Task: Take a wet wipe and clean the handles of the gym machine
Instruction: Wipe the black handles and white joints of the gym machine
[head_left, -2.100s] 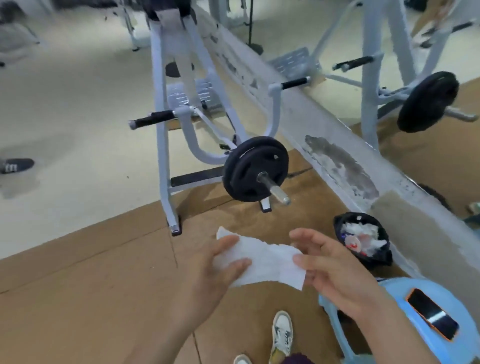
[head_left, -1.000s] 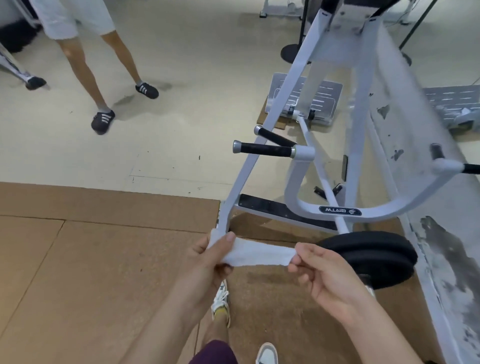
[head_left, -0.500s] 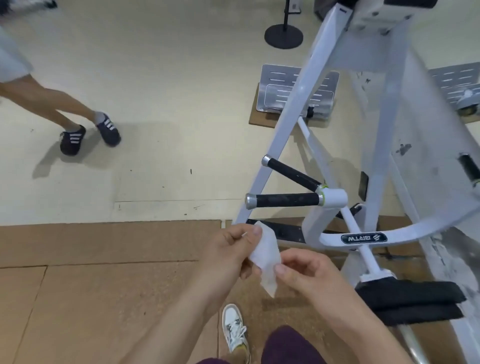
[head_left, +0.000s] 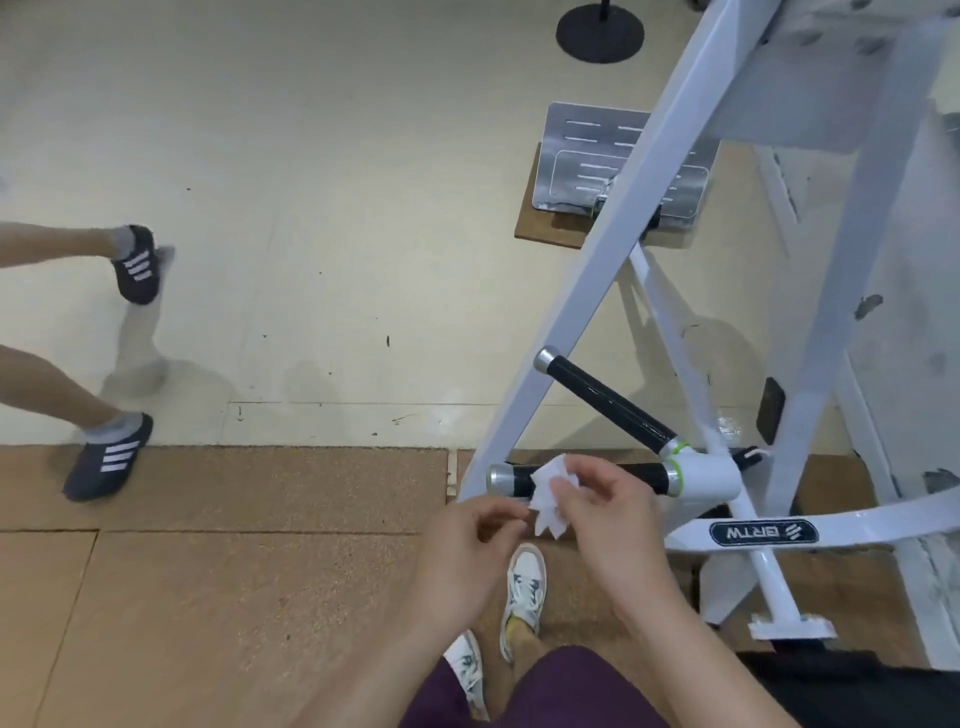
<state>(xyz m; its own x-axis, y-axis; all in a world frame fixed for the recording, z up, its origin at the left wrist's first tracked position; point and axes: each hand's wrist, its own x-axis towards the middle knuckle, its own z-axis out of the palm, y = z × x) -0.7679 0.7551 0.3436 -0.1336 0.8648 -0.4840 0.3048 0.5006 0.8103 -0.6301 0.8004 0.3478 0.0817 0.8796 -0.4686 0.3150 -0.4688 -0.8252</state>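
Observation:
A white gym machine (head_left: 613, 239) stands at the right, with two black handles that have silver end caps. The near handle (head_left: 519, 479) runs level. The far handle (head_left: 605, 400) slants up to the left. A crumpled white wet wipe (head_left: 551, 496) is pinched in my right hand (head_left: 610, 525), right in front of the near handle's middle. My left hand (head_left: 467, 551) is just left of the wipe, its fingertips at the wipe's lower edge with the fingers curled.
Another person's legs in dark striped shoes (head_left: 109, 457) walk at the left on the pale floor. A metal footplate (head_left: 623, 161) lies behind the frame. A round black stand base (head_left: 600, 34) sits at the top. My own feet (head_left: 524, 587) are on brown matting.
I have stepped closer to the machine. The wipe went from stretched between both hands to crumpled in my right hand, now raised against the near handle. The other person walked left.

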